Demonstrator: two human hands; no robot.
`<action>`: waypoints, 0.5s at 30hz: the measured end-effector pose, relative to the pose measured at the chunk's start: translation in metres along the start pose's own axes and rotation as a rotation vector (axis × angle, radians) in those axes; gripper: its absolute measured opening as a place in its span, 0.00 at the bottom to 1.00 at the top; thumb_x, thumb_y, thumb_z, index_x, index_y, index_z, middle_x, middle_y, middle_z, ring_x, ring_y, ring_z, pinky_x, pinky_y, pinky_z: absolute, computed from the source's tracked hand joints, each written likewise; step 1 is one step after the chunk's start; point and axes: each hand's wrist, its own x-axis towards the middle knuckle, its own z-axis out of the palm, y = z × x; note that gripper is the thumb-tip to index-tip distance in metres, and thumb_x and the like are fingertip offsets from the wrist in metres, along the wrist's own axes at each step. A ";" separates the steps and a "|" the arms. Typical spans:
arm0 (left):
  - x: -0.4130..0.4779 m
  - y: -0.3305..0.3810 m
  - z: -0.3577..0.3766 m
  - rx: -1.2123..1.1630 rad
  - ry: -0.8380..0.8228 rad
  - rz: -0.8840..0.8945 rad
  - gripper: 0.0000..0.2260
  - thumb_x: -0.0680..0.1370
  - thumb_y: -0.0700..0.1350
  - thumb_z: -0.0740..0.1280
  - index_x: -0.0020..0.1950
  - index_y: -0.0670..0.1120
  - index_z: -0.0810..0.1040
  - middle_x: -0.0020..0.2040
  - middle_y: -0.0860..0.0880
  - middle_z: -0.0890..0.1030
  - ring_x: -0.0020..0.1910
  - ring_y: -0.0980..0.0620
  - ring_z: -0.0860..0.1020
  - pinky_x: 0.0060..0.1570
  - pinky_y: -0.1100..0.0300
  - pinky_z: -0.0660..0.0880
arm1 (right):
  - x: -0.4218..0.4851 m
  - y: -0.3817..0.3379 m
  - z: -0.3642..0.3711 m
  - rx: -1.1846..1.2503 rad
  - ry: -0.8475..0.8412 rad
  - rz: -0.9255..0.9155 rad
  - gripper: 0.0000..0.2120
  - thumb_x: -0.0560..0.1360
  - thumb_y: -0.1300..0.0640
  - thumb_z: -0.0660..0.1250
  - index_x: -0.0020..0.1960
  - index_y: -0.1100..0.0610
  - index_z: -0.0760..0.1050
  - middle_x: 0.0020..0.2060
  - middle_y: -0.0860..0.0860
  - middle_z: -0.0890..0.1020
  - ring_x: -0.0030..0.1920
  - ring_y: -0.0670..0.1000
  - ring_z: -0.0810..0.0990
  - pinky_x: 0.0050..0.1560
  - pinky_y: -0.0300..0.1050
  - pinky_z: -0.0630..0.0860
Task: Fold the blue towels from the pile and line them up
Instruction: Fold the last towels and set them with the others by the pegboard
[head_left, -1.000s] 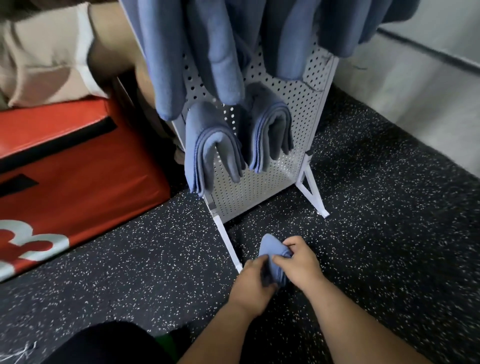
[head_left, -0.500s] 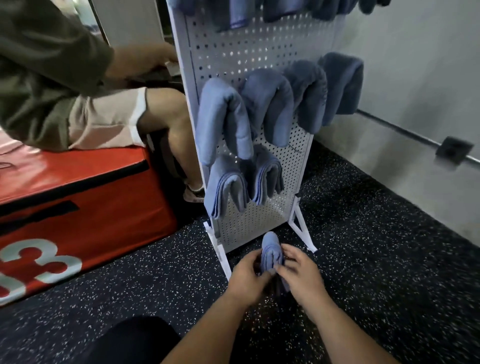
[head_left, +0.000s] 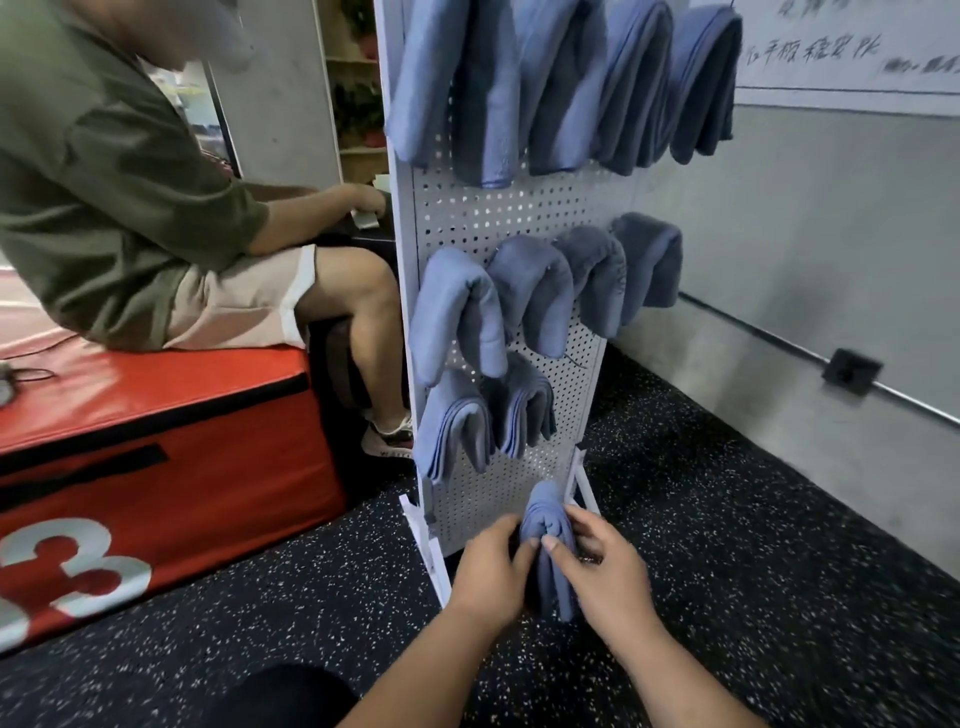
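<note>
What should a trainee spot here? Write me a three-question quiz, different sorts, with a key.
1. True or false: the left hand and right hand both grip the folded towel.
2. How many towel bundles hang on the lowest row of the pegboard rack? A) one B) two C) five
3. Fill in: the padded box left of the rack is ____.
Key: 1 true; 2 B; 3 red.
</note>
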 end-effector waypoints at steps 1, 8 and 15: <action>0.000 0.004 -0.001 -0.001 -0.007 0.014 0.09 0.84 0.52 0.67 0.62 0.54 0.82 0.52 0.59 0.85 0.51 0.60 0.82 0.55 0.55 0.79 | 0.000 -0.002 -0.001 -0.018 0.020 -0.007 0.22 0.74 0.46 0.79 0.66 0.35 0.79 0.54 0.38 0.87 0.55 0.40 0.85 0.58 0.45 0.82; 0.015 0.029 -0.004 0.053 -0.020 0.096 0.09 0.86 0.49 0.64 0.61 0.54 0.83 0.53 0.56 0.82 0.52 0.56 0.79 0.55 0.57 0.75 | 0.010 -0.020 -0.020 -0.150 0.164 -0.032 0.18 0.78 0.51 0.76 0.68 0.42 0.82 0.49 0.39 0.87 0.49 0.37 0.85 0.52 0.43 0.84; 0.032 0.066 0.007 0.095 0.094 0.170 0.10 0.86 0.51 0.63 0.62 0.54 0.82 0.54 0.54 0.77 0.53 0.52 0.77 0.59 0.52 0.76 | 0.027 -0.037 -0.040 -0.301 0.320 -0.110 0.14 0.82 0.48 0.69 0.67 0.45 0.80 0.53 0.45 0.87 0.52 0.49 0.85 0.53 0.50 0.83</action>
